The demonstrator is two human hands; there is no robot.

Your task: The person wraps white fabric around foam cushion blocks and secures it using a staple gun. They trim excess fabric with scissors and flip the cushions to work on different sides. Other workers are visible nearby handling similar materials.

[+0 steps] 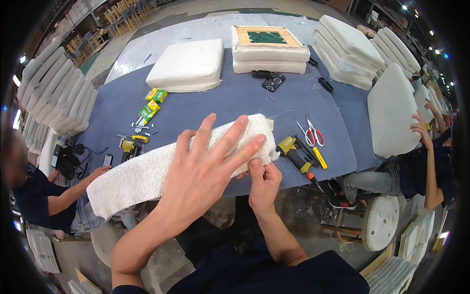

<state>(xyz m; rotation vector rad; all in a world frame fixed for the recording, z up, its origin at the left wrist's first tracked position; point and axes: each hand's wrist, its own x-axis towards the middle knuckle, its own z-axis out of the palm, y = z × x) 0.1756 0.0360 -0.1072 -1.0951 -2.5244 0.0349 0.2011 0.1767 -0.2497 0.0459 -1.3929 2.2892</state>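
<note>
white fabric-covered piece (129, 174) over near edge of blue-grey table (210, 105). left hand (198, 164) laid across top, fingers spread apart, thumb hidden. right hand (264, 188) at its right end, thumb and forefinger clamped on fabric edge. just right: yellow-black air tool (295, 156), red-handled scissors (315, 137). beyond, left: yellow screwdriver (140, 139), green-yellow boxes (152, 107). far side: white cushion (186, 63). co-worker at right (433, 166) touching upright cushion (394, 112).

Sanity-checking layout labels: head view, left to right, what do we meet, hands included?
Leaning white cushion stack, smartphone, yellow-handled screwdriver, left hand, right hand, pneumatic staple gun with orange fitting, large upright white cushion. White woven strip left out: it spans several of these.
</note>
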